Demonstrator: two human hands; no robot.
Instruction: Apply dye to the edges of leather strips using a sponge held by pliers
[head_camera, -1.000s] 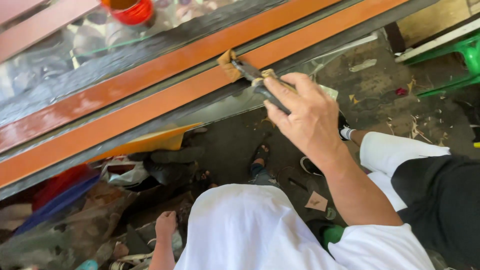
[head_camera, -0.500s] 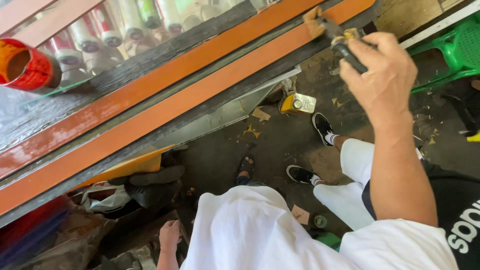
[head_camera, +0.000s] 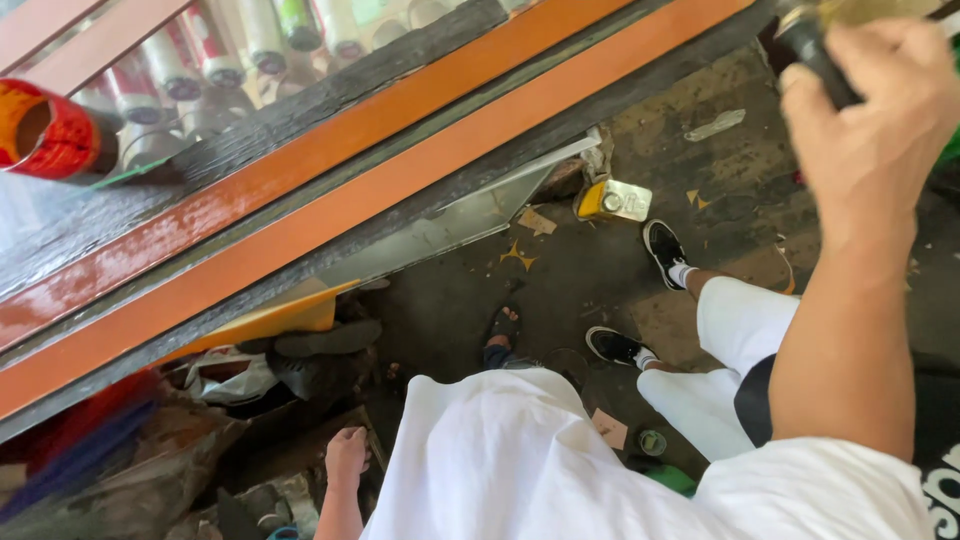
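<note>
Orange-painted wood runs across the view as two long parallel rails (head_camera: 400, 215) of a frame, slanting from the lower left up to the upper right, with dark weathered strips between and beside them. At the top right the person's right hand (head_camera: 870, 130) is raised above the floor, its fingers (head_camera: 850, 70) wrapped tight around the dark handle of a tool (head_camera: 815, 45); the tool's working end is cut off by the picture edge, so its kind cannot be told. The left hand (head_camera: 347, 455) hangs low at the bottom of the view, beside the white shirt (head_camera: 520, 460), fingers loosely curled and holding nothing that shows. Behind the frame, at the upper left, one red can (head_camera: 50, 130) lies on its side, and a row of several rolls or tubes (head_camera: 240, 50) stands near it; their exact count cannot be told. On the dirty floor (head_camera: 560, 280) under the frame sit one flat yellow-and-metal tin (head_camera: 613, 200) and one yellow board (head_camera: 270, 318). Another person sits at the right in white trousers (head_camera: 740, 330), with two black shoes (head_camera: 665, 250) planted on the floor, well apart from the tin.
</note>
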